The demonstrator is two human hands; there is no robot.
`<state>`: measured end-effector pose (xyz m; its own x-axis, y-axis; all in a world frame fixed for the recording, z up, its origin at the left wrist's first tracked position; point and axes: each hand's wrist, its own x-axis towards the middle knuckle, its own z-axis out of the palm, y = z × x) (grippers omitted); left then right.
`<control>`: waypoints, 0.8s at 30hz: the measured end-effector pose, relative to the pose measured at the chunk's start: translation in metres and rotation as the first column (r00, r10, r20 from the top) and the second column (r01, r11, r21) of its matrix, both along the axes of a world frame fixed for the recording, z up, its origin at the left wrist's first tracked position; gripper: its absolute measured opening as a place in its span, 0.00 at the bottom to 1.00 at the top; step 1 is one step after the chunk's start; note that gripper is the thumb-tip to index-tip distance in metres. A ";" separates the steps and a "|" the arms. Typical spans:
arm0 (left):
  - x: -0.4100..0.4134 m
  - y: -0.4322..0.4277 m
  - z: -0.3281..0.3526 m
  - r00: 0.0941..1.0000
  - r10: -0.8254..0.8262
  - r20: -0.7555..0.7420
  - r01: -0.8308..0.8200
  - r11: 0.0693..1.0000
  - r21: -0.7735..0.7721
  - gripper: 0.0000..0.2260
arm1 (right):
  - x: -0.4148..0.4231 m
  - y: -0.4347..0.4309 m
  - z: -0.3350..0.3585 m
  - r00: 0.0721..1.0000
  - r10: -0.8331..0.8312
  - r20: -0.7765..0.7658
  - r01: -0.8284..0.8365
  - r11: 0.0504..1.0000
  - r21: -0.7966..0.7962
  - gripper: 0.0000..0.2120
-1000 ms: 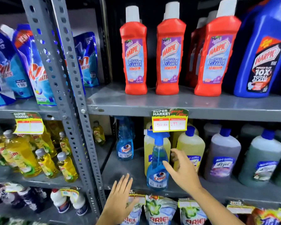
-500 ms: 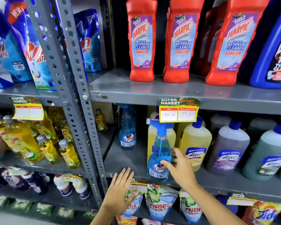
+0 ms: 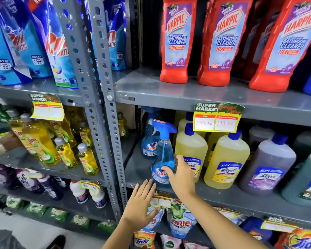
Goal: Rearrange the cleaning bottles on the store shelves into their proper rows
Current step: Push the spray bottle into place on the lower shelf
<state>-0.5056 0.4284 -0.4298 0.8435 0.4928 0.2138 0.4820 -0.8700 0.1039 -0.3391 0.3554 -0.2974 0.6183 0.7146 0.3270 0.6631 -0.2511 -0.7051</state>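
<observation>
A blue Colin spray bottle (image 3: pixel 163 155) stands at the front of the middle shelf (image 3: pixel 223 194). My right hand (image 3: pixel 182 177) grips its lower body, thumb across the label and fingers round its right side. A second Colin spray bottle (image 3: pixel 149 141) stands behind it to the left. My left hand (image 3: pixel 140 203) is open with fingers spread at the shelf's front edge, just below the bottle. To the right stand two yellow Lizol bottles (image 3: pixel 226 159), then a purple one (image 3: pixel 266 166) and a green one (image 3: pixel 303 178).
Red Harpic bottles (image 3: pixel 176 42) line the upper shelf. A price tag (image 3: pixel 217 117) hangs above the Lizol row. A grey slotted post (image 3: pixel 99 87) divides the bays. Yellow dish-liquid bottles (image 3: pixel 39 141) fill the left bay, where another person's hand (image 3: pixel 9 141) reaches in. Ariel pouches (image 3: pixel 181 220) sit below.
My view has moved closer to the middle shelf. My right hand has gone from reaching beside the front spray bottle to closing around it. My left hand stays at the shelf edge.
</observation>
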 end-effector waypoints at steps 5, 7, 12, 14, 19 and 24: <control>0.000 0.000 -0.001 1.000 0.013 0.002 -0.013 1.000 -0.006 0.34 | -0.001 0.022 0.007 1.000 0.023 0.014 -0.022 0.998 -0.067 0.21; 0.000 0.000 -0.002 1.000 0.012 0.014 -0.012 1.000 -0.005 0.33 | 0.000 0.032 0.009 0.999 0.050 0.012 -0.048 0.994 -0.095 0.22; -0.002 0.001 -0.001 1.000 -0.004 0.030 0.004 1.000 -0.003 0.33 | 0.001 0.052 0.018 0.988 0.149 -0.036 -0.152 0.978 -0.145 0.23; -0.002 0.001 -0.001 1.000 -0.006 0.026 0.006 1.000 0.001 0.33 | 0.003 0.056 0.020 0.982 0.181 -0.046 -0.186 0.970 -0.158 0.24; -0.002 0.002 -0.001 1.000 -0.004 0.002 0.004 1.000 0.014 0.33 | 0.008 0.061 0.024 0.976 0.205 -0.068 -0.215 0.958 -0.188 0.25; -0.003 0.002 -0.002 1.000 -0.001 -0.008 0.001 1.000 0.009 0.34 | 0.002 0.069 0.026 0.963 0.268 -0.040 -0.270 0.930 -0.250 0.28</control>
<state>-0.5082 0.4307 -0.4323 0.8455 0.4901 0.2118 0.4819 -0.8713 0.0924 -0.3373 0.4241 -0.2710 0.3927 0.9127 0.1129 0.7271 -0.2330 -0.6458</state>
